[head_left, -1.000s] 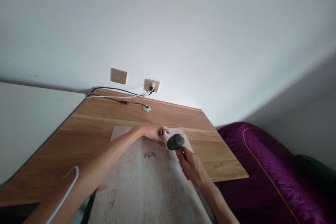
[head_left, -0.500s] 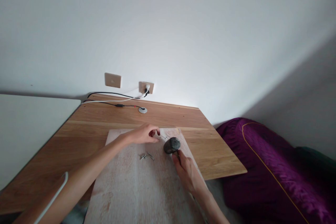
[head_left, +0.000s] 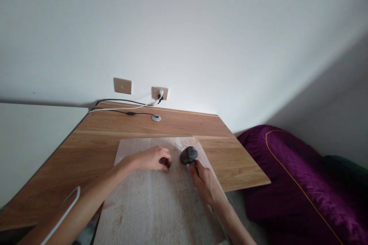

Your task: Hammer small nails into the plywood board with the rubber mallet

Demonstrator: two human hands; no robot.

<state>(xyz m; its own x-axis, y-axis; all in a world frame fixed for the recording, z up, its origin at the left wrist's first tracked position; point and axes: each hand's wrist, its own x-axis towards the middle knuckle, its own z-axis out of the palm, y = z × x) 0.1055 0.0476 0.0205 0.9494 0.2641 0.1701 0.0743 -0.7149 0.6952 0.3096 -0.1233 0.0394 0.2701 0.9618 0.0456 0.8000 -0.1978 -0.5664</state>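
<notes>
A pale wooden board point(head_left: 155, 199) lies on the brown wooden desk point(head_left: 94, 138), reaching toward me. My right hand point(head_left: 205, 183) is closed round the handle of a hammer with a dark head point(head_left: 188, 155), which rests low over the board's far right part. My left hand point(head_left: 155, 159) lies on the board just left of the hammer head, its fingers curled down over the spot where small nails lay. What those fingers hold is hidden.
A white surface point(head_left: 31, 138) adjoins the desk on the left. Black and white cables point(head_left: 126, 107) run from a wall socket point(head_left: 160, 93) to a round grommet point(head_left: 156, 118). A purple bedcover point(head_left: 293, 183) lies to the right. A white cord point(head_left: 61, 216) crosses my left arm.
My left hand has come back from the board's far edge and closed over the loose nails. The hammer head has stayed near the same spot.
</notes>
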